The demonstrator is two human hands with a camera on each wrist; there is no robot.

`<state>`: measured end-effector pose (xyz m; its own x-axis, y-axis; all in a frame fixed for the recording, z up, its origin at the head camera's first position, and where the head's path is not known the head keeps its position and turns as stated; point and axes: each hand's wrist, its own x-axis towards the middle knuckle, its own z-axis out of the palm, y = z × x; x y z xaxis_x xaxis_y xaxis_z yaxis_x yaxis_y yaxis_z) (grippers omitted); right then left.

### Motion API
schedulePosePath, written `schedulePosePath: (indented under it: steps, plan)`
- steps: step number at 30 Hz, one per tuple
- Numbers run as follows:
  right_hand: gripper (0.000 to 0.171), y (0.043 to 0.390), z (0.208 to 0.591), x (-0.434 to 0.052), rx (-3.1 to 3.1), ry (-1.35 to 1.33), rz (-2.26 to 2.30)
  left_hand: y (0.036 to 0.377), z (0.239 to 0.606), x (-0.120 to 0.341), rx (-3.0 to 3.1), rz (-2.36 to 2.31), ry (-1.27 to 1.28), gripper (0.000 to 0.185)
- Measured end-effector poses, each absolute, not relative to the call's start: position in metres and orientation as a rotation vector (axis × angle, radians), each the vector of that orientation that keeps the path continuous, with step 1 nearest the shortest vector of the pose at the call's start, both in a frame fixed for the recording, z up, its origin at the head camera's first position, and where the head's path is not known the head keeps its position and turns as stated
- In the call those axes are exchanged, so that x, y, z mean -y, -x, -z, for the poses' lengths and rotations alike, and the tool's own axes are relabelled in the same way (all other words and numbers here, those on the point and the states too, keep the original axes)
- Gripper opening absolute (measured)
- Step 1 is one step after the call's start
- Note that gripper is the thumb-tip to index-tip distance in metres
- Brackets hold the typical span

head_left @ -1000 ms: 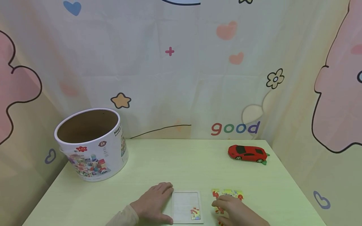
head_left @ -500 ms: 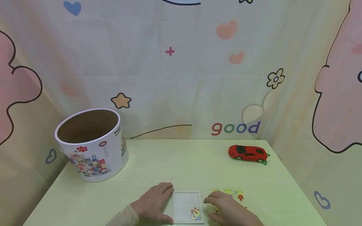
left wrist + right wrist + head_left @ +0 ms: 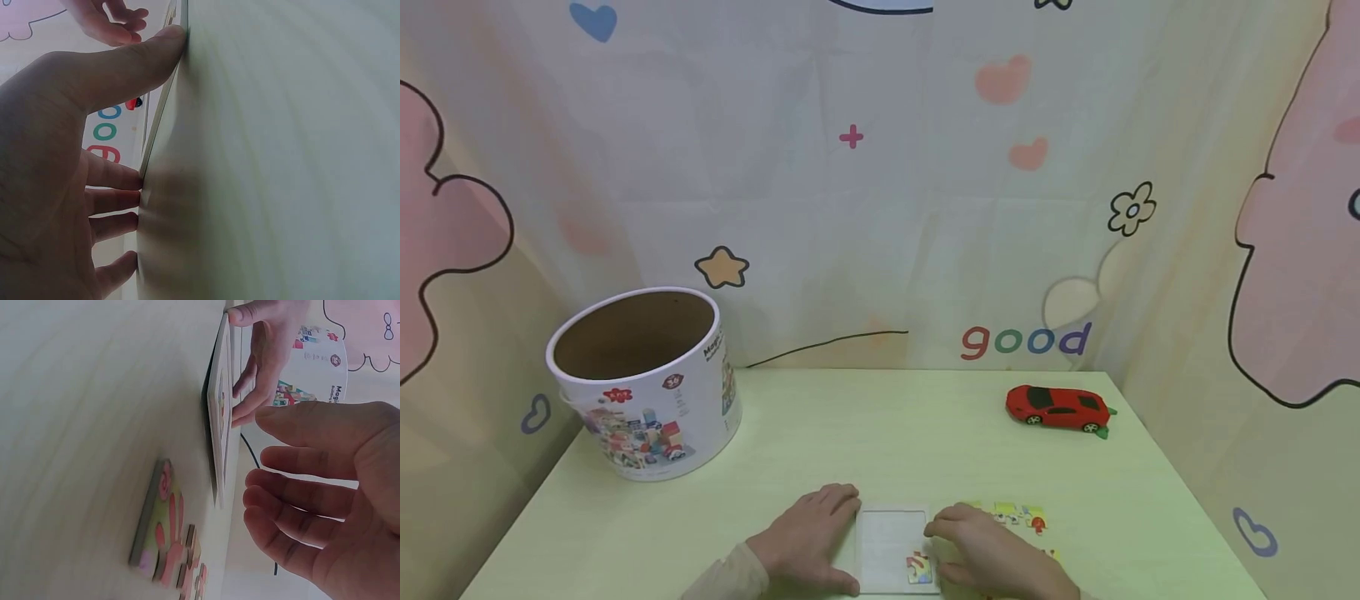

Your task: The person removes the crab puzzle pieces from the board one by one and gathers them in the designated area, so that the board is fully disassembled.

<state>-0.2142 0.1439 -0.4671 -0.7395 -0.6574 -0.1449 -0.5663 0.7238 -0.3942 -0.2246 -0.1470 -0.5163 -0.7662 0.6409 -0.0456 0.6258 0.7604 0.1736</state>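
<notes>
A shallow white puzzle tray (image 3: 887,533) lies flat on the table, with one yellow-and-red jigsaw piece (image 3: 918,569) in its lower right corner. My left hand (image 3: 808,537) rests along the tray's left side; in the left wrist view its thumb and fingertips touch the tray's edge (image 3: 164,106). My right hand (image 3: 996,554) hovers at the tray's right edge, fingers loosely bent. Nothing shows between its thumb and fingers (image 3: 281,519) in the right wrist view. Several jigsaw pieces (image 3: 1030,515) lie on the table, partly hidden behind this hand; a pink-and-green piece (image 3: 162,531) is nearest the right wrist camera.
A large white bucket (image 3: 700,417) with printed pictures stands at the back left of the table. Toward the back right sits a red toy car (image 3: 1056,408), with something green under its rear. A printed curtain (image 3: 880,208) closes off the far side.
My right hand has moved left from over the loose pieces to the tray's right edge, uncovering pieces on the right. The left hand and tray have stayed in place.
</notes>
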Motion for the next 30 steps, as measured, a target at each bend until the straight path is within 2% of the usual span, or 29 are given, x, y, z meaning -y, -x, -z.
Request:
schedulePosePath:
  steps: [11, 20, 30]
  plan:
    - [0.031, 0.224, 0.472, -0.13, -2.67, 1.07, 0.389, 0.226, 0.516, 0.146, -2.841, -0.206, -0.997, 0.107]
    - [0.026, 0.219, 0.479, -0.12, -2.61, 0.937, 0.433, 0.223, 0.521, 0.148, -2.857, -0.195, -1.047, 0.107]
    - [0.027, 0.221, 0.478, -0.117, -2.635, 1.056, 0.35, 0.224, 0.519, 0.147, -2.849, -0.195, -1.006, 0.107]
